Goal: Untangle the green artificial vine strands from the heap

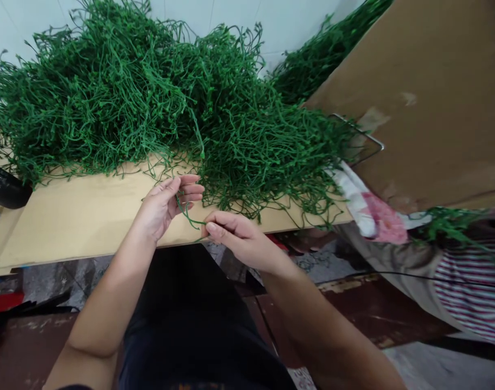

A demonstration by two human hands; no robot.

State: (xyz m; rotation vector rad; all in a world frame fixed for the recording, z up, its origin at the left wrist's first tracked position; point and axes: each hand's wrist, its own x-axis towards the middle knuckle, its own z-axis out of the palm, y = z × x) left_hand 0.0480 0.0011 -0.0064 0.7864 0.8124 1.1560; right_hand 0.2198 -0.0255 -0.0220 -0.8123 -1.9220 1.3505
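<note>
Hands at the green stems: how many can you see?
2. The left hand and the right hand meet over the cardboard sheet's front edge, pinching one green stem. Another person's hands may be hidden at right.

A small craft workshop: heaped green plastic stems (149, 97) on cardboard sheets (80, 216).

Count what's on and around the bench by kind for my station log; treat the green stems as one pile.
Stem pile: 1
Loose stem held between the hands: 1
Cardboard sheet on the bench: 1
Cardboard box: 1
Wire handle: 1
Cloth: 1
Black object at the left edge: 1
Hands, left and right: 2
Total: 9
</note>
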